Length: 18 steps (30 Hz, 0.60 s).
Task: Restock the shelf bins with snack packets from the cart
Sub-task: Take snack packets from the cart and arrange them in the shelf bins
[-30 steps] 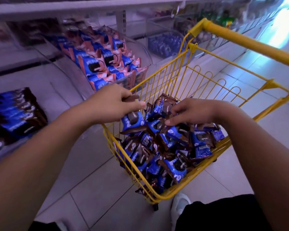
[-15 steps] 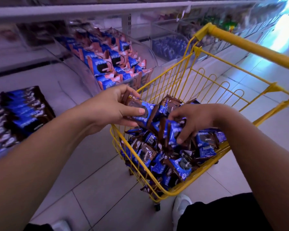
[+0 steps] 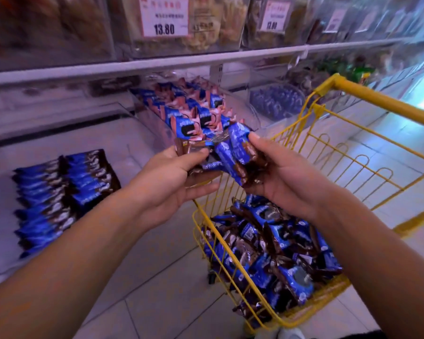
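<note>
Up close, both hands are raised over the near-left corner of the yellow wire cart (image 3: 301,152), each holding snack packets. Left hand (image 3: 171,182): thumb laid across a small stack of brown-and-blue packets (image 3: 196,152), fingers curled beneath them, a firm hold. Right hand (image 3: 277,177): palm turned up, thumb pressing on a bundle of blue packets (image 3: 238,152) that stands roughly upright, brown ends showing at the bottom. The two bundles touch or nearly touch between the hands; the blur makes it hard to tell which. Cart basket below: a loose heap of the same blue-and-brown packets (image 3: 274,253), piled against the near wall. Cart handle (image 3: 382,104) runs off to the upper right. On the shelf to the left, rows of blue-and-brown packets (image 3: 64,192) lie flat and neatly stacked on the lower deck. Behind the hands, a clear bin (image 3: 194,116) holds blue-and-pink packets standing on edge. Further right, another clear bin (image 3: 277,101) with small blue items, too blurred to name. Upper shelf: clear bins of brownish goods with price tags, one (image 3: 164,15) reading 13.80. Pale tiled floor (image 3: 162,277) underfoot; a white shoe tip (image 3: 289,333) shows at the bottom edge.
</note>
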Available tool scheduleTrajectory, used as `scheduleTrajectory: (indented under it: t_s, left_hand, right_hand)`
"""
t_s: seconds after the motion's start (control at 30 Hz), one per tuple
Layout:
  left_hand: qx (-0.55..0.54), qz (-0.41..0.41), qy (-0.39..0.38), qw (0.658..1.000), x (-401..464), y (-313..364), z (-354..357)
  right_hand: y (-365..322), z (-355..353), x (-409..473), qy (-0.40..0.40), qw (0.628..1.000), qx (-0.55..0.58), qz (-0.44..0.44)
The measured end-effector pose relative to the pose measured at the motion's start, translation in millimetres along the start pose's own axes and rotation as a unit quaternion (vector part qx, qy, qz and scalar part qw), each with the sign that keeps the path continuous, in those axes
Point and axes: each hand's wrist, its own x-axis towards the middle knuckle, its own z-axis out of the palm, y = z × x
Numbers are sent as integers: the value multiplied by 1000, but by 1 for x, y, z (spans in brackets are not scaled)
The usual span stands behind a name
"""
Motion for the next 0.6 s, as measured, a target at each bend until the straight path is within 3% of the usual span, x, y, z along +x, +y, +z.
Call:
scheduleTrajectory:
  t_s: [0.2,0.37,0.43,0.5,0.6]
  left_hand:
    - [52,107,89,989,1,12,-25]
    - [125,143,76,979,0,14,-35]
    - [110,102,52,987,-3,13,-34]
    - [49,-9,-48,998,-9,16,-35]
    - [42,-150,-217,964,-15,26,-49]
  right_hand:
    - [0,9,6,-55,995,-14,-80]
    - [3,19,10,-68,992,-7,-108]
    - [3,23,11,-94,989,-14,-117]
    - [2,25,11,-122,985,-30,-122]
    - [0,26,10,-148,980,-65,-120]
